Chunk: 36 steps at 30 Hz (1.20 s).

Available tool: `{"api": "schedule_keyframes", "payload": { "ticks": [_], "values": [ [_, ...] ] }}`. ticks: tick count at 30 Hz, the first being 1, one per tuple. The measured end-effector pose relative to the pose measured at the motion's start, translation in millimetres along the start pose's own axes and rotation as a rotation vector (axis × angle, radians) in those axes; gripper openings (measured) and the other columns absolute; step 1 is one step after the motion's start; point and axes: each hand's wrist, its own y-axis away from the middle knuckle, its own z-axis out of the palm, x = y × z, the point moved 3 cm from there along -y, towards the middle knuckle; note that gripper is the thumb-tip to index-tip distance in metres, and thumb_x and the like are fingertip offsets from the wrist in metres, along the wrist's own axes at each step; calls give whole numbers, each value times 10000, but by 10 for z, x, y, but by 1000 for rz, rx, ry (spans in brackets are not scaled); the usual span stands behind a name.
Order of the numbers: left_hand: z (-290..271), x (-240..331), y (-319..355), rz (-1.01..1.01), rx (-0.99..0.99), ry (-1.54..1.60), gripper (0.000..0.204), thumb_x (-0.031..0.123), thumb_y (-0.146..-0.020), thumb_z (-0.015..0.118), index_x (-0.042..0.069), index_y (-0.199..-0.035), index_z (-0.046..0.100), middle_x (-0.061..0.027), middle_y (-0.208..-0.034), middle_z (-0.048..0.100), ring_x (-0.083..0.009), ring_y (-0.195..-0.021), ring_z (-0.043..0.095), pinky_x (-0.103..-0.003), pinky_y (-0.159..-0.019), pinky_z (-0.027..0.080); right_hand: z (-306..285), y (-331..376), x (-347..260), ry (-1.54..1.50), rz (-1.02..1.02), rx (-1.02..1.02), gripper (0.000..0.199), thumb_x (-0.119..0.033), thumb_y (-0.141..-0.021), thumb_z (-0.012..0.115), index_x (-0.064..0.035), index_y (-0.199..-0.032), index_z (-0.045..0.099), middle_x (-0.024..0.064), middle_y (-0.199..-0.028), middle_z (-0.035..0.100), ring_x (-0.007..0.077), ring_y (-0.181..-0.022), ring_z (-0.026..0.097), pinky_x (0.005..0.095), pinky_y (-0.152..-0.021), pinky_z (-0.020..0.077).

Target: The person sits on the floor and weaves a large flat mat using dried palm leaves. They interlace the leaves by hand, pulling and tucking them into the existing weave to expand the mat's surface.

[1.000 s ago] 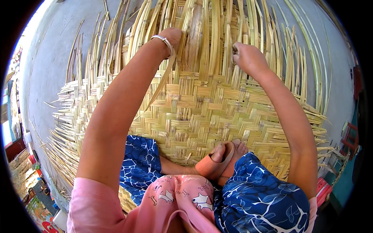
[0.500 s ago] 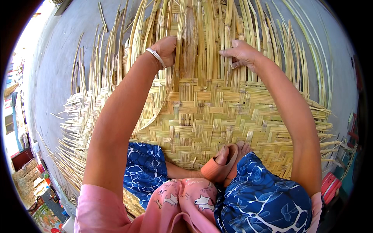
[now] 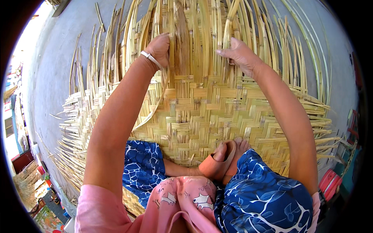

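**Two hands at the loose end of a woven bamboo mat**

Here we see a large woven bamboo mat (image 3: 202, 112) lying on a grey concrete floor (image 3: 58, 58), directly in front of us. Our left hand (image 3: 159, 48), with a pale bracelet (image 3: 151, 59) at the wrist, has its fingers curled closed around loose upright bamboo strips (image 3: 182, 35). Our right hand (image 3: 239, 54) pinches a neighbouring strip (image 3: 227, 27). An orange sandal (image 3: 217, 165) rests on the mat's near edge.

We see a grey concrete floor (image 3: 58, 62) in bright daylight, glare strongest at its upper left edge. Clutter sits along the floor's lower left edge: a red container (image 3: 40, 170). More red items (image 3: 329, 181) at the lower right.
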Motion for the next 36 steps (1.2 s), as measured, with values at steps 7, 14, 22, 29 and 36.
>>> {"api": "schedule_keyframes", "payload": {
  "ticks": [7,14,22,29,36],
  "values": [
    [12,37,32,-20,-37,7,198,194,-924,462,75,-984,609,-29,-829,651,-162,-703,635,-366,-617,538,-4,-68,33,57,-40,81,766,-275,-762,746,45,-1322,333,153,-1191,534,216,-1108,519,366,-968,383],
    [21,41,53,-29,-62,20,212,200,-928,459,60,-988,608,-42,-830,650,-159,-709,638,-363,-623,544,-33,36,24,-209,-96,-15,605,-288,-844,648,52,-1279,400,178,-1178,563,246,-1139,511,370,-1010,359],
    [-69,2,27,-65,-95,38,250,231,-937,454,50,-1039,593,-58,-936,651,-183,-831,636,-382,-736,532,-31,-64,-825,-809,-228,-456,636,-474,-979,215,49,-1263,438,203,-1192,561,279,-1059,578,406,-925,477],
    [102,114,179,-17,-151,81,223,208,-942,461,49,-1010,601,-49,-871,655,-145,-732,647,-329,-627,567,108,-336,-656,-569,12,-370,377,-265,-964,434,46,-1164,509,162,-999,613,233,-884,636,293,-696,569],
    [112,217,263,-43,-297,-182,293,243,-925,504,27,-1106,583,-70,-998,640,-151,-869,621,-343,-756,534,220,-378,-846,-365,-40,-238,256,-197,-883,608,-55,-1095,581,48,-933,635,148,-821,634,332,-717,555]
  ]
}}
